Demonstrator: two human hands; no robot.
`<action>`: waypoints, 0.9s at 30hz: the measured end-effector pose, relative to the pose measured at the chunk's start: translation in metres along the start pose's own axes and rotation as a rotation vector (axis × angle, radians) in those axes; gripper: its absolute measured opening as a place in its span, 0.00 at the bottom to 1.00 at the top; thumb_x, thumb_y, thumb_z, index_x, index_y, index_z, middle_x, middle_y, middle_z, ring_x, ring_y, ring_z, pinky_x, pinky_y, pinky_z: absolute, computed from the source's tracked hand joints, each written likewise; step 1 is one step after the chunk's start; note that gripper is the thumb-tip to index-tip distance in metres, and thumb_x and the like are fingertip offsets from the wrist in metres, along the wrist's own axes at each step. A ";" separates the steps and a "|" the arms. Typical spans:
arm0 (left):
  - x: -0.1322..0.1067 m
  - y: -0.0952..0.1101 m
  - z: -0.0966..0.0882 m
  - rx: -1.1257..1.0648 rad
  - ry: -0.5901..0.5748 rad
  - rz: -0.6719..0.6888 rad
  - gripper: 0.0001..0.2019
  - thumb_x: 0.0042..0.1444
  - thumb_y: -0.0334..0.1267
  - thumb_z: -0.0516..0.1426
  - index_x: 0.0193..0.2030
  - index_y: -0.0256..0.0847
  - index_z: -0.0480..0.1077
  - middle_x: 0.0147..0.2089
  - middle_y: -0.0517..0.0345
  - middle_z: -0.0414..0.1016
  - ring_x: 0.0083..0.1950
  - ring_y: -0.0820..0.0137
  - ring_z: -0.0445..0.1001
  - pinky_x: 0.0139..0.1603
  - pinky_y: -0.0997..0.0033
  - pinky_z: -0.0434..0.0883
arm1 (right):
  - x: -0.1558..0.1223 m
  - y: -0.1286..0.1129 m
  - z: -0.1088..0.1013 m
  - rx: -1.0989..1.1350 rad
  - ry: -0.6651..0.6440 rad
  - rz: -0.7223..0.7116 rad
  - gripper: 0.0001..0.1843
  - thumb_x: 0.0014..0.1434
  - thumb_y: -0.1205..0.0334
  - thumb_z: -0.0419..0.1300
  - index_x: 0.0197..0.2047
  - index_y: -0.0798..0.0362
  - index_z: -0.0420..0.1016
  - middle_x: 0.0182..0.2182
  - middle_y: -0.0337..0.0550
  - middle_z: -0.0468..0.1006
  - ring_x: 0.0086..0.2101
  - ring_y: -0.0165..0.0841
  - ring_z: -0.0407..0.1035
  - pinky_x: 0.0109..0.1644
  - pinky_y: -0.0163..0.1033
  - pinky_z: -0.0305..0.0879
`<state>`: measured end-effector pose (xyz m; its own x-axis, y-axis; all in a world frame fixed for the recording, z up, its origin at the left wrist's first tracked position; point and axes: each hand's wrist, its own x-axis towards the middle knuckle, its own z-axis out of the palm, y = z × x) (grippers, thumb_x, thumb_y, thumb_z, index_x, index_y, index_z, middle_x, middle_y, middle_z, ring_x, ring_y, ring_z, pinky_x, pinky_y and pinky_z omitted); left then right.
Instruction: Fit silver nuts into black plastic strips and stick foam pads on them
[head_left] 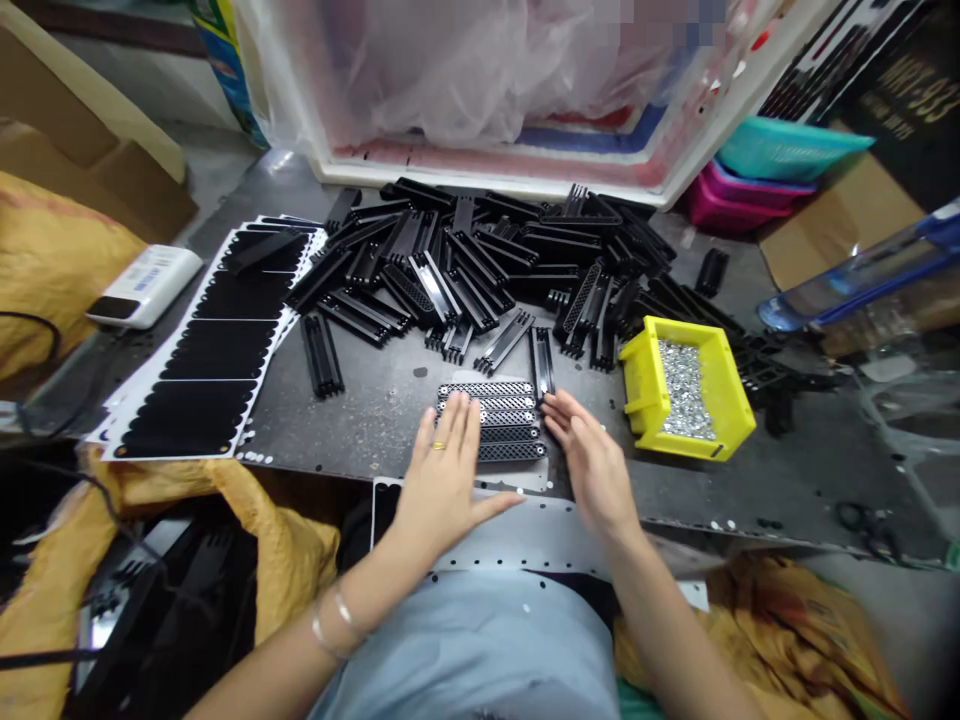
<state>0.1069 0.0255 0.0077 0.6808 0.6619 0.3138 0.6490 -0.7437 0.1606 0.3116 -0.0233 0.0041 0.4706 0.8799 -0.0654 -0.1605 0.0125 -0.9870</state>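
Several black perforated plastic strips (502, 452) lie side by side in a neat block near the table's front edge. My left hand (442, 480) rests flat over the left end of this block, fingers stretched and thumb out to the right. To the right of the block is my right hand (589, 455), its fingers loosely extended. Its fingertips are at the lower end of a single black strip (541, 362) that points away from me; whether they touch it I cannot tell. Behind both hands spreads a loose heap of similar black strips (465, 260).
A yellow bin (652, 425) of small silvery metal pieces stands on the right. Sheets with black stickers (217, 345) and a white device (146, 287) lie left. A white-framed crate (487, 180) with plastic film borders the back. A yellow sack (277, 560) hangs below the front edge.
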 end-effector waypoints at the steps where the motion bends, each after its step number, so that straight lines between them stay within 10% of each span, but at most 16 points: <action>1: 0.008 0.015 0.008 -0.012 -0.020 -0.022 0.56 0.63 0.74 0.43 0.76 0.18 0.47 0.76 0.26 0.55 0.80 0.45 0.51 0.79 0.47 0.40 | -0.002 0.008 0.001 0.124 0.029 0.090 0.20 0.70 0.50 0.58 0.60 0.47 0.78 0.61 0.47 0.78 0.61 0.40 0.72 0.71 0.56 0.63; 6: 0.043 0.079 0.026 -0.199 -0.108 0.093 0.53 0.65 0.73 0.40 0.77 0.20 0.48 0.78 0.32 0.54 0.81 0.49 0.49 0.80 0.51 0.39 | 0.004 0.029 0.015 0.236 -0.003 0.164 0.30 0.68 0.36 0.52 0.63 0.44 0.76 0.65 0.46 0.74 0.67 0.41 0.66 0.70 0.59 0.65; 9: 0.038 0.084 0.009 -0.338 -0.066 0.198 0.46 0.69 0.67 0.41 0.77 0.26 0.49 0.78 0.37 0.56 0.80 0.55 0.50 0.80 0.54 0.43 | 0.006 0.014 0.009 0.184 -0.071 0.146 0.29 0.68 0.37 0.52 0.59 0.45 0.78 0.61 0.51 0.77 0.64 0.43 0.69 0.66 0.61 0.70; 12: 0.009 0.052 -0.016 -0.459 0.046 0.146 0.29 0.73 0.53 0.48 0.73 0.37 0.57 0.71 0.46 0.69 0.75 0.62 0.61 0.78 0.57 0.51 | 0.011 -0.020 -0.021 0.181 0.013 0.014 0.20 0.70 0.49 0.54 0.56 0.47 0.80 0.58 0.50 0.79 0.62 0.41 0.72 0.69 0.57 0.67; 16: -0.043 -0.018 -0.036 -0.369 0.214 -0.308 0.15 0.68 0.40 0.58 0.59 0.44 0.69 0.57 0.49 0.77 0.61 0.59 0.72 0.65 0.54 0.66 | 0.038 -0.059 -0.085 -0.176 0.421 -0.579 0.22 0.74 0.56 0.48 0.61 0.52 0.77 0.59 0.54 0.76 0.61 0.44 0.71 0.68 0.60 0.65; 19: -0.069 -0.058 -0.037 -0.295 0.036 -0.364 0.16 0.64 0.48 0.62 0.54 0.44 0.73 0.51 0.52 0.78 0.55 0.56 0.74 0.59 0.53 0.68 | 0.044 -0.066 -0.108 -0.809 0.381 -0.611 0.20 0.69 0.57 0.59 0.60 0.54 0.79 0.60 0.59 0.76 0.62 0.51 0.69 0.67 0.65 0.61; 22: -0.076 -0.066 -0.037 -0.325 -0.058 -0.300 0.11 0.65 0.49 0.61 0.46 0.46 0.77 0.45 0.55 0.78 0.50 0.58 0.73 0.55 0.56 0.67 | 0.012 -0.059 -0.076 -0.999 0.268 -0.713 0.18 0.67 0.65 0.62 0.59 0.50 0.80 0.57 0.55 0.77 0.60 0.48 0.69 0.68 0.62 0.60; 27: -0.056 -0.042 -0.045 -0.690 -0.014 -0.419 0.10 0.67 0.43 0.59 0.37 0.42 0.76 0.40 0.55 0.79 0.45 0.65 0.76 0.52 0.64 0.71 | -0.061 -0.019 0.031 -0.585 -0.528 -0.533 0.20 0.70 0.70 0.59 0.62 0.47 0.76 0.44 0.46 0.79 0.44 0.34 0.75 0.48 0.41 0.76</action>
<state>0.0265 0.0157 0.0258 0.4345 0.8963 0.0889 0.4985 -0.3215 0.8051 0.2595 -0.0623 0.0312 -0.1192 0.9298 0.3482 0.4892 0.3601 -0.7944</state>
